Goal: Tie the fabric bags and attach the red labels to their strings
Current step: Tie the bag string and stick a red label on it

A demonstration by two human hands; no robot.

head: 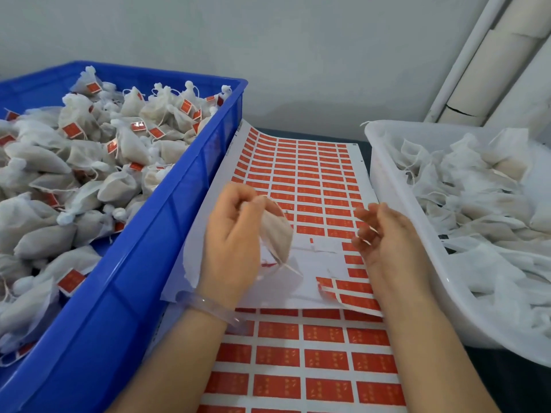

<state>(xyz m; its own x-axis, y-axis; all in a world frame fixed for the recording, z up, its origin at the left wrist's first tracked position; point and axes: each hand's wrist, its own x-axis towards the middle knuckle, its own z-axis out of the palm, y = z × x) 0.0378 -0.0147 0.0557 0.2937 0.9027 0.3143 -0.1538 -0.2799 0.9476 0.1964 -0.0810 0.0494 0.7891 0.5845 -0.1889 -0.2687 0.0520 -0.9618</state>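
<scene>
left grip: left hand [229,242] is clamped on one fabric bag [275,231]; fingers are curled over its top and the body hangs below them. View is blurred here.
right grip: right hand [384,236] is held just beside the bag with fingers loosely curled. Whether anything is pinched cannot be told.
string: a thin string [293,270] is seen trailing from the bag's lower end. No red label is seen on it, and a knot cannot be confirmed.
task thing location: the bag is held above the peeled patch of the upper label sheet [298,174], between both hands.
risk 1: the string could be lost from reach if the bag is swung; it is thin and hangs loose.
risk 2: the torn, curled near edge of the sheet could be snagged by a wrist, so that labels get creased or stuck together.
risk 3: the lower label sheet [298,359] is lain over by the left forearm and could be dragged.
risk 4: an unlabelled bag could be dropped among the finished bags [74,162].
edges: blue crate [134,263] wall is close on the left; white bin [384,174] rim is touching or nearly touching the right wrist.
open room: only the sheet strip between crate and bin; more room is judged available upward than sideways.
supply: untied bags [477,198] are heaped in the bin.
</scene>
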